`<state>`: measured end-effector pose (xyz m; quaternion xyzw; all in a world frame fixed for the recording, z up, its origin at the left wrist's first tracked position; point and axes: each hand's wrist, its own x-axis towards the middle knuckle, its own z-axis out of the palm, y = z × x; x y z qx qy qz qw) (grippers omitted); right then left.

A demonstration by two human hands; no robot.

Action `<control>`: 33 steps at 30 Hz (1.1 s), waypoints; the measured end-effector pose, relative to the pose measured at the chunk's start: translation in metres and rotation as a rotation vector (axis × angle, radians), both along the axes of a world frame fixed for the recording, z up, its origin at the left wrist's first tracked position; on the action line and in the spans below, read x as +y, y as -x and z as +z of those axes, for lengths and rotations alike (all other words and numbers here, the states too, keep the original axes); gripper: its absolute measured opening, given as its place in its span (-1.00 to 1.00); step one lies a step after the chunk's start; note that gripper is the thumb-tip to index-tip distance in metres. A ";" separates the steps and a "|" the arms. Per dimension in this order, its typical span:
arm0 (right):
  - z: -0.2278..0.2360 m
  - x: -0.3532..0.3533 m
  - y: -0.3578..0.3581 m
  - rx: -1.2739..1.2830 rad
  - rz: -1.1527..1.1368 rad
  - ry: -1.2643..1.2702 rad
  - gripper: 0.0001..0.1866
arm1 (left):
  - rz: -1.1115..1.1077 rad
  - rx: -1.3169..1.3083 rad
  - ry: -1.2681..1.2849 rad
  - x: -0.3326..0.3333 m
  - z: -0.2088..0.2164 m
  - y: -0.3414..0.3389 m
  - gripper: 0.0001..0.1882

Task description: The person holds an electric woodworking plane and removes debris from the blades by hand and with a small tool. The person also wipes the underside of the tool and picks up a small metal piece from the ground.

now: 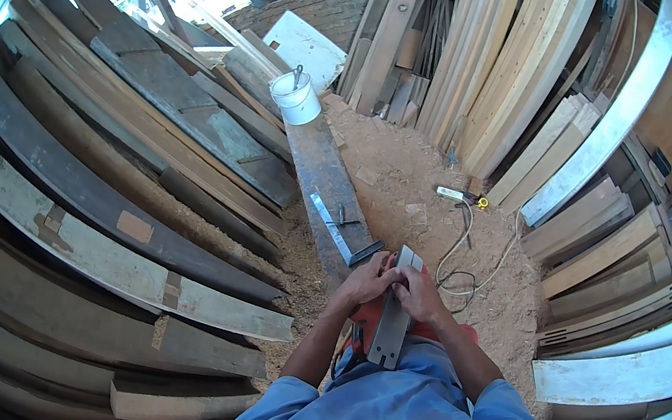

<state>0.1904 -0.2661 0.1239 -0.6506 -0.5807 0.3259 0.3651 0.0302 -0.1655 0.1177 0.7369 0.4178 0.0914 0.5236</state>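
Note:
A red electric hand planer (390, 331) lies against my lap, its flat grey metal sole turned up. My left hand (366, 280) grips its far end from the left, fingers curled at the sole's edge. From the other side my right hand (420, 296) is closed on the same part, thumb and fingers bent over the sole. Both hands meet near the gap across the sole; whatever small part lies under the fingertips is hidden. Just beyond the left hand, a try square (333, 229) with a dark stock rests on a worn plank (318, 165), beside a small dark tool (342, 214).
A white bucket (296, 99) stands at the plank's far end. Stacked boards (128, 224) fill the left side; upright timber (480, 67) leans at the back. On the sawdust-covered floor (410, 169) lie a white power strip (452, 194) and a loose cable (463, 243).

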 end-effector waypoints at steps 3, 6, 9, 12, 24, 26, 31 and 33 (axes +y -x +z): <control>-0.004 0.003 0.000 -0.154 -0.025 0.176 -0.75 | 0.020 -0.021 -0.008 0.001 -0.010 0.002 -0.30; -0.008 0.000 -0.007 -0.163 0.021 0.075 -0.74 | -0.012 0.044 0.000 -0.001 0.004 -0.003 -0.28; -0.012 -0.001 -0.007 -0.060 0.042 0.011 -0.74 | -0.014 0.039 -0.022 -0.002 0.003 -0.001 -0.28; 0.009 0.003 -0.002 -0.146 0.005 0.234 -0.78 | -0.024 0.030 0.015 0.001 0.000 0.002 -0.27; 0.006 0.000 -0.004 -0.264 0.011 0.150 -0.69 | -0.005 0.013 0.009 -0.002 0.006 -0.001 -0.29; 0.005 -0.002 -0.007 -0.190 0.028 0.101 -0.68 | -0.011 0.012 0.012 -0.002 0.007 -0.001 -0.29; 0.016 0.003 -0.006 -0.269 0.033 0.278 -0.67 | -0.023 0.038 -0.038 0.002 -0.004 0.000 -0.30; 0.006 -0.001 -0.009 -0.247 0.039 0.166 -0.66 | -0.032 0.056 -0.020 0.001 0.000 -0.004 -0.29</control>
